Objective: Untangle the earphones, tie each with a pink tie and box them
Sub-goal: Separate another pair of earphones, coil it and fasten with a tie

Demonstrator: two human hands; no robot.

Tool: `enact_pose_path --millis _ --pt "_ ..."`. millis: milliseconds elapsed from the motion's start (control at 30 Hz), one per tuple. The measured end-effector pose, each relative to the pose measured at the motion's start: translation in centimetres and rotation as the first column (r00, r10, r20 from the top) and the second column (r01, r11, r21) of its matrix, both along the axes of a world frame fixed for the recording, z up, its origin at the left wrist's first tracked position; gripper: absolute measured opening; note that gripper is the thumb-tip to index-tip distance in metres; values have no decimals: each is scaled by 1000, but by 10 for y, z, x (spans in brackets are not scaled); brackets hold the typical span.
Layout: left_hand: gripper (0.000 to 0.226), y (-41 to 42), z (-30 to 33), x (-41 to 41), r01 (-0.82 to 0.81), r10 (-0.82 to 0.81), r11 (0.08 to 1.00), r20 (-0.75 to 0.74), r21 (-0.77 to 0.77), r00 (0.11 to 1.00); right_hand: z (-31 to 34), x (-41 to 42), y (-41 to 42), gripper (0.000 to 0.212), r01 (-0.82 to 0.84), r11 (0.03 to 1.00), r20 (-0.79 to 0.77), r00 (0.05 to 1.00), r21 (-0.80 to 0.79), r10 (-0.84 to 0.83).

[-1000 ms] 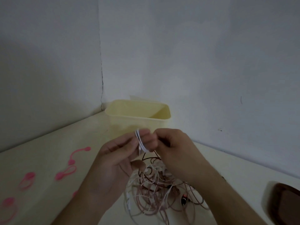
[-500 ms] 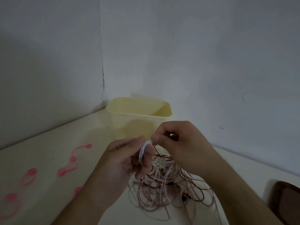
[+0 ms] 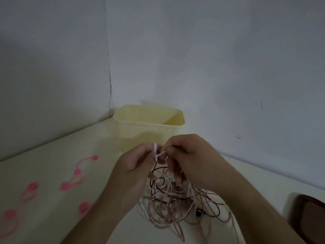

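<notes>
Two hands have dropped slightly toward the desk (image 3: 52, 155) since a second ago, white cable (image 3: 155, 148) still coiled on the left hand (image 3: 135, 166): winding continues, tie not yet on. Right hand (image 3: 190, 155) fingers pinch the cable's free strand; tangled earphones (image 3: 175, 199) lie beneath, box (image 3: 149, 127) behind.

At the frame's center, the left hand (image 3: 135, 164) and right hand (image 3: 190, 155) meet just in front of the yellow box (image 3: 149, 127), blocking the near way to its open top, while the tangled earphones (image 3: 175, 199) sprawl over the desk (image 3: 52, 152) beneath them. Pink ties (image 3: 71, 184) dot the lower left, with bare desk between them and the box. A dark brown object (image 3: 309, 217) sits at the lower right edge, and walls (image 3: 228, 59) close the corner behind the box.
</notes>
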State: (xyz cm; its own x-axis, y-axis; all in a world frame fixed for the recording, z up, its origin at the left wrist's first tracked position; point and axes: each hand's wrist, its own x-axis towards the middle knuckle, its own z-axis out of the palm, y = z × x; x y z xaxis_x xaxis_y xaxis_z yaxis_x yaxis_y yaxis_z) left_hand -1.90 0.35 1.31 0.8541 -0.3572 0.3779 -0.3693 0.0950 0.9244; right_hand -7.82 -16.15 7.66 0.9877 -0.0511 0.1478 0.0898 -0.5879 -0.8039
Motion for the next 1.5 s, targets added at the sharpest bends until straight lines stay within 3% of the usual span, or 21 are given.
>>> enact_pose_path --millis 167,333,500,600,700,833,933,1000,1067,1100,1167,1233,1333,1400,1500 --pt "28 3 2 -1 75 -77 997 -43 -28 996 7 -2 -11 31 130 991 123 983 30 -133" --pt "21 2 1 -2 143 -149 987 -75 -75 986 11 -1 -26 48 283 947 208 927 154 -311" --pt "20 5 5 -6 174 -183 977 -66 -122 981 12 -1 -33 57 455 885 283 866 -101 -413" --pt "23 7 7 -6 155 -167 978 -79 -139 983 12 -5 -30 54 394 890 166 917 -229 -363" --pt "25 7 9 -6 123 -131 987 -72 -104 989 13 -8 -18 26 256 916 50 966 -308 -253" --pt "26 4 8 -8 91 -95 993 -37 -79 995 14 -9 4 41 109 992 -8 994 -59 -109" --pt "27 5 10 -9 52 -53 995 -9 -83 999 4 -6 14 49 -31 999 -74 997 -35 28" --pt "28 6 11 -10 -4 6 997 20 -81 1000 1 -5 14 39 -38 999 -94 995 15 39" --pt "30 7 14 -9 -38 39 995 10 -89 999 3 -5 10 16 -38 997 -97 994 72 44" --pt "29 8 14 -8 -35 34 994 -16 -100 999 4 -6 6 15 -22 999 -84 996 32 24" --pt "25 10 13 -6 13 -22 994 -80 -111 997 8 -6 0 26 43 998 -31 999 -38 -44" --pt "18 12 14 -6 124 -147 981 -160 -147 976 11 -6 -2 30 68 997 66 995 41 -71" --pt "17 14 15 -8 295 -393 895 -276 -335 877 5 -3 3 30 91 990 151 983 105 -106" --pt "14 17 17 -10 306 -454 839 -267 -450 850 -2 0 9 29 94 994 126 987 60 -101" --pt "32 17 20 -9 246 -429 802 -239 -543 871 -11 3 18 29 31 994 30 999 -101 -28"
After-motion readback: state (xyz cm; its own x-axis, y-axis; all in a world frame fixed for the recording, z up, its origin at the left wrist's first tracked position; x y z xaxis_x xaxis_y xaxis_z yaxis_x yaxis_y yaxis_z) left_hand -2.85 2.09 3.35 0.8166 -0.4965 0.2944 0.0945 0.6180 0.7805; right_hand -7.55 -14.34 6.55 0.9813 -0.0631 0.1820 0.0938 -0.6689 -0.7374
